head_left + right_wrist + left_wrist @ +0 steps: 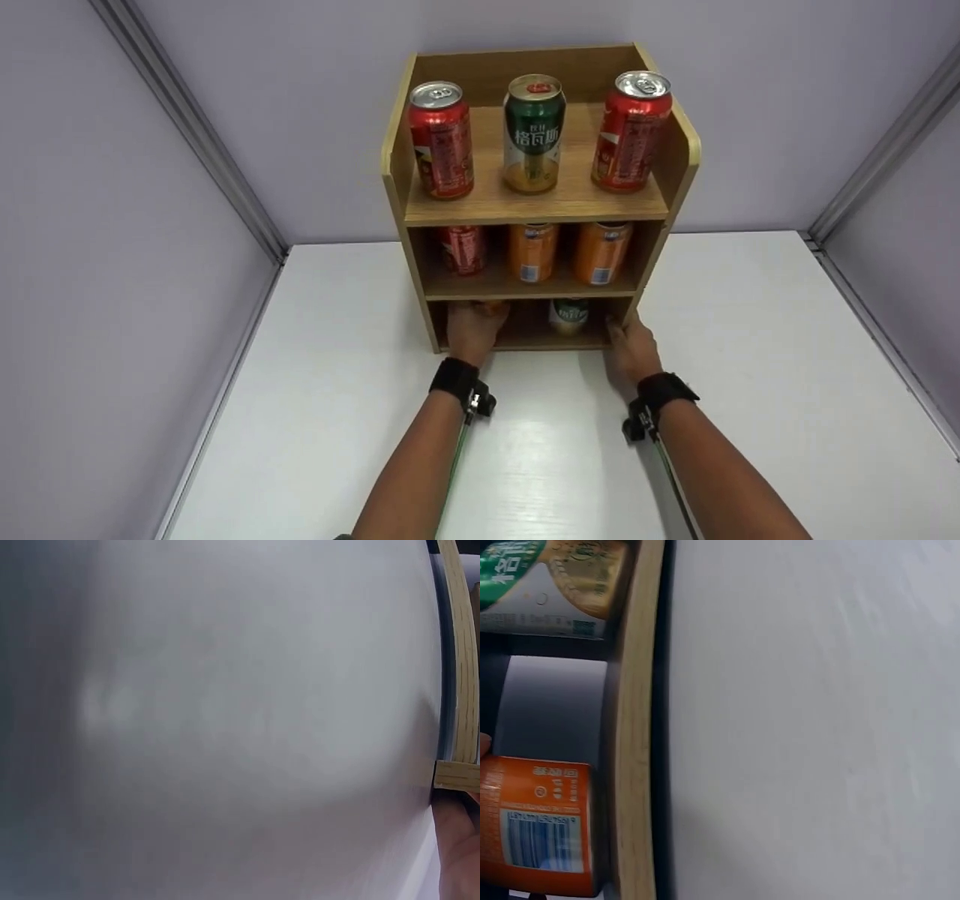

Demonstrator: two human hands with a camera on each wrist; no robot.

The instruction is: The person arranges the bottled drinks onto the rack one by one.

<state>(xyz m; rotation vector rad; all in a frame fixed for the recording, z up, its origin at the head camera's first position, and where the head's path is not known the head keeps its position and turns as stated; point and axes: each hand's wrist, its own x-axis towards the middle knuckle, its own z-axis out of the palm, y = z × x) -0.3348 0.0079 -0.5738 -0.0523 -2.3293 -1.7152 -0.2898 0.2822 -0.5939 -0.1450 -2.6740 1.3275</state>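
Observation:
My left hand (472,328) reaches into the left end of the bottom tier of a wooden shelf (536,212) and holds an orange can (540,787). Only one fingertip shows beside that can in the left wrist view; the other fingers are hidden. A green and gold can (568,316) stands further right on the same tier. At the shelf's lower right corner, my right hand (636,349) grips the side panel (457,776), thumb toward the inside.
The top tier bears a red can (442,142), a green and gold can (534,135) and another red can (632,133). On the middle tier stand a red can (463,250) and two orange cans (533,253). The shelf stands on a white table (337,360) between pale walls.

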